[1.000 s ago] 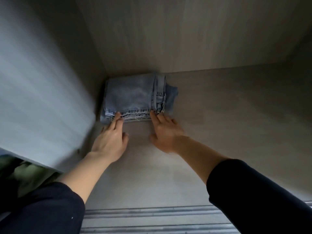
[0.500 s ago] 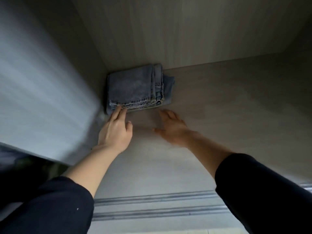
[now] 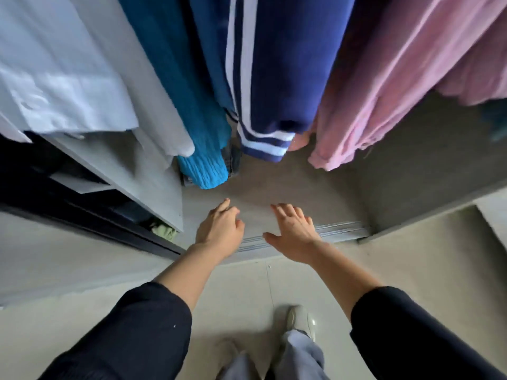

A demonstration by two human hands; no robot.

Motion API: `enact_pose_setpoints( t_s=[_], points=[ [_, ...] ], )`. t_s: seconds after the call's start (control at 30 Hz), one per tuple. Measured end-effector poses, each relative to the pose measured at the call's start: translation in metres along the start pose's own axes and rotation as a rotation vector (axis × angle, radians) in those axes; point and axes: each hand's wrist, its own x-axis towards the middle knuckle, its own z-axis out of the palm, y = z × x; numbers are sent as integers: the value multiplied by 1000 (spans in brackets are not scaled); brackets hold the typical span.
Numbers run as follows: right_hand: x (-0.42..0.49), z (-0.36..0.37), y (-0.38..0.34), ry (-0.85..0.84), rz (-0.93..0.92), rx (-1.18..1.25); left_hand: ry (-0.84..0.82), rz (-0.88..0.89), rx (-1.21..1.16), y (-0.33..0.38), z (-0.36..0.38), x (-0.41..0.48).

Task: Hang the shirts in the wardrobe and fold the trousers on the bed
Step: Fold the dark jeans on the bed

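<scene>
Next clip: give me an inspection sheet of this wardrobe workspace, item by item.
Surface: wardrobe floor, pale panel; sliding-door track along its front edge.
Job's things: white shirt, teal knit, navy striped top and pink garment hang above; dark denim shows behind the teal cuff.
Clutter: green cloth in the left compartment.
Grippers: left hand and right hand relaxed, holding nothing, near the track.
Cables: nothing seen.
Surroundings: tiled floor; the person's shoe.

shirts (image 3: 274, 64) hang over wardrobe floor (image 3: 274, 185) | jeans (image 3: 233, 160) on floor behind shirts | door track (image 3: 343, 229) in front
</scene>
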Motion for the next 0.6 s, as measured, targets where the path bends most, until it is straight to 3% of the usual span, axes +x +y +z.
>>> enact_pose_setpoints(
  t_s=[0.27, 0.6],
  points=[
    [-210, -151, 1, 147, 253, 143, -29, 251, 9, 152, -117, -138],
    [-412, -214, 144, 355, 593, 207, -128, 771, 339, 387, -71, -238]
  ],
)
